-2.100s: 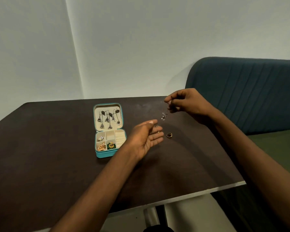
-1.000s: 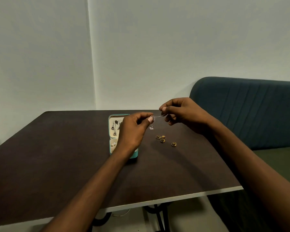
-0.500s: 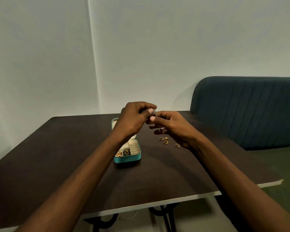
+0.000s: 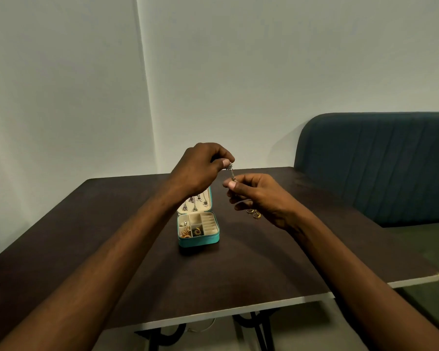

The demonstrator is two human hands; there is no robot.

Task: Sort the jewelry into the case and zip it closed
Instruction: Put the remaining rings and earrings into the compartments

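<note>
A small silver earring (image 4: 231, 171) is hanging in the air above the dark table (image 4: 112, 239), with the left hand (image 4: 200, 168) pinching its top end and the right hand (image 4: 256, 196) pinching its lower end. The teal case (image 4: 198, 239) is sitting open on the table just near and left of the hands, its lid holding dangling pieces and its tray compartments holding gold ones. Several gold rings (image 4: 254, 213) are lying on the table right of the case, partly hidden under the right hand.

Teal case (image 4: 198, 239) with cream lining and cream compartments; gold pieces (image 4: 186, 232) in the near-left compartment, a dark green and gold piece (image 4: 197, 231) beside them. Silver earring (image 4: 231, 171). Gold rings (image 4: 254, 213) on the dark brown counter (image 4: 86, 236), white-edged. Dark teal ribbed seat (image 4: 380, 163); pale grey wall (image 4: 238, 72).
</note>
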